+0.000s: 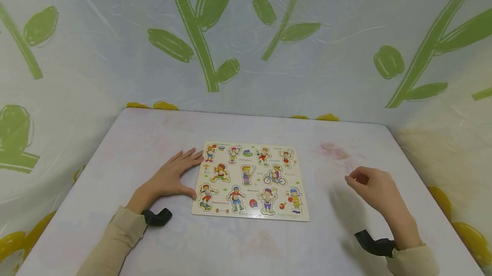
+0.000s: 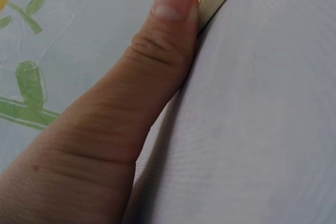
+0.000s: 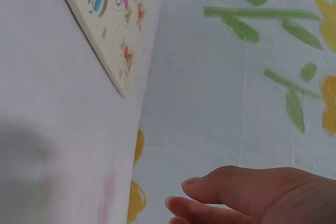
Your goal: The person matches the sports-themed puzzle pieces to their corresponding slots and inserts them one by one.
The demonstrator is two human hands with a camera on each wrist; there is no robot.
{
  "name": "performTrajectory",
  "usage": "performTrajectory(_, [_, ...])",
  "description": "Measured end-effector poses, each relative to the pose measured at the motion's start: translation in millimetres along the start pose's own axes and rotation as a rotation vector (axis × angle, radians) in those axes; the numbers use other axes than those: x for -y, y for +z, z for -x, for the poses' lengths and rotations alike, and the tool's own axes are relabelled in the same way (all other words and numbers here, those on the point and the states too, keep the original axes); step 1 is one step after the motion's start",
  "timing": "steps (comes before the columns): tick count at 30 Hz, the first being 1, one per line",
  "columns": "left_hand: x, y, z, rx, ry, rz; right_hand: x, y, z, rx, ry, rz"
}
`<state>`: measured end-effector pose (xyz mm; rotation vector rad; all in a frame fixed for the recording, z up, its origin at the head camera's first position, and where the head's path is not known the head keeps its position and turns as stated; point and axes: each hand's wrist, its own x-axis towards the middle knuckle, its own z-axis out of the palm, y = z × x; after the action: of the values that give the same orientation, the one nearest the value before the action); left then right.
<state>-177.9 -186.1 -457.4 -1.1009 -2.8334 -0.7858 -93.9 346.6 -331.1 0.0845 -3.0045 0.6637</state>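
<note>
A wooden peg puzzle board (image 1: 235, 178) lies flat on the table, with several sports-figure pieces such as a cyclist (image 1: 274, 176) and a skateboarder (image 1: 206, 197) sitting in it. Pale round knobs show on the pieces. My left hand (image 1: 169, 178) rests at the board's left side, fingers and thumb spread and touching its edge. In the left wrist view, the thumb (image 2: 157, 51) presses against the board's side (image 2: 218, 3). Well to the right of the board, my right hand (image 1: 378, 192) is raised above the table, its fingers loosely bent and holding nothing.
The white table (image 1: 161, 246) has faint pink stains, one at the right (image 1: 334, 151). A flower-patterned sheet (image 1: 307, 75) hangs behind and at both sides. Dark bands with a protruding piece sit on the left wrist (image 1: 157, 217) and right wrist (image 1: 374, 245).
</note>
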Motion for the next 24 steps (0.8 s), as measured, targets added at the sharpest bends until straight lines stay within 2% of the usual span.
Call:
performTrajectory(5, [-0.4, -0.5, 1.0, 0.000, -0.001, 0.002, -18.0, -10.2, 6.4, -0.045, 0.052, 0.052])
performTrajectory(12, [0.9, 1.8, 0.3, -0.013, 0.012, 0.006, -45.9, -25.7, 16.3, -0.033, 0.160, 0.096])
performTrajectory(19, [2.1, 3.6, 0.3, -0.013, 0.005, -0.008, -78.3, -37.6, 19.1, 0.023, 0.255, 0.134])
performTrajectory(24, [1.5, 3.1, 0.1, -0.014, 0.008, -0.009, -102.4, -39.4, 21.2, 0.128, 0.290, 0.127])
